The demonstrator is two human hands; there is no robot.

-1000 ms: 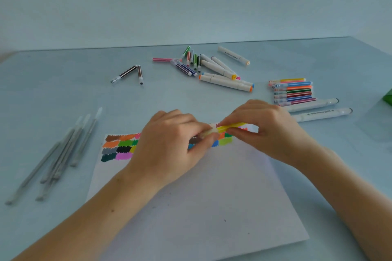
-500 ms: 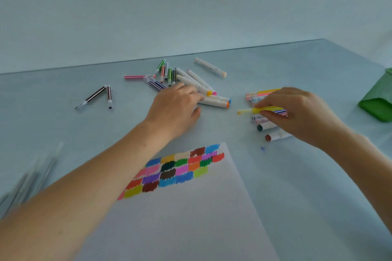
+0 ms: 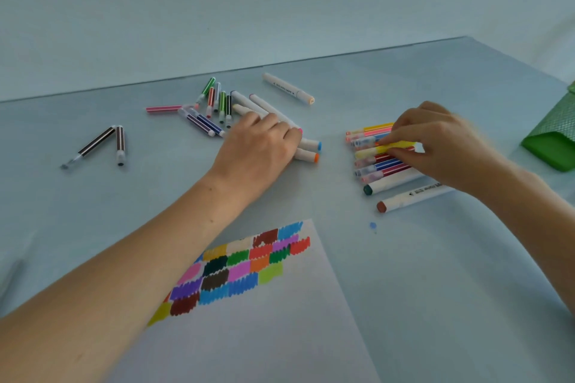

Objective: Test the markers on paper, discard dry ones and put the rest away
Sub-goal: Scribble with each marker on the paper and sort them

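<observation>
My right hand pinches a thin yellow marker and sets it into a neat row of thin striped markers at the right. Two thick white markers lie just in front of that row. My left hand lies over a bunch of thick white markers in the middle pile, fingers curled on top of them. A white paper sheet with many coloured test patches lies in front.
Loose thin markers are scattered behind my left hand, and one thick white marker lies apart. Two dark striped markers lie at the left. A green pouch sits at the right edge. A small blue spot marks the table.
My right hand carried the yellow marker from above the paper over to the sorted row on the right. My left hand left the marker and moved onto the thick markers in the middle pile.
</observation>
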